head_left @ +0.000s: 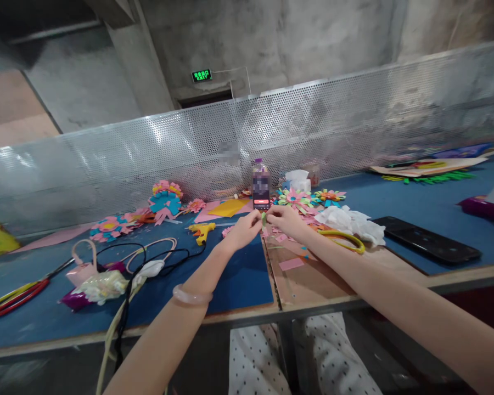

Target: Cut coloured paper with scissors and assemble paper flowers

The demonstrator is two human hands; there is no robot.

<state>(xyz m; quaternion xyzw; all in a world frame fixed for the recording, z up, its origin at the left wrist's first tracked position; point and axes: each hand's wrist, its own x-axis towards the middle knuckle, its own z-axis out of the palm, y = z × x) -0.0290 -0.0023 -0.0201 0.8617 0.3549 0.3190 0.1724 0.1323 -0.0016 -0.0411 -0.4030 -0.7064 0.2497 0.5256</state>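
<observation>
Fingers (255, 217) of both hands stand narrow, pinched on a small green piece (264, 218). Left hand (245, 230) has it from the left side, right hand (288, 221) from the right; the fingertips nearly meet across it. The piece is largely covered, so from my feed I cannot tell its full shape or any fold. Position: raised over the far half of the table (239, 277), near the seam between its blue surface and a bare brown board (316, 282).

Directly beyond the hands I note a lit phone (261, 189) standing upright, with a purple-capped bottle (259, 161) behind it. Left of the hands lies a yellow glue gun (202, 232), its black cable (175, 269) looping towards the near edge. A yellow sheet (228, 207) lies beyond the gun. Further left I count a blue flower (164, 205) among others in paper.

On the right, a multicoloured flower (294, 199) sits just past the right hand. Under the right forearm I record a pink scrap (291, 264) on the board and a yellow loop (348, 239) beside crumpled white material (349, 224). A black phone (430, 240) lies flat, well apart from both hands.
</observation>
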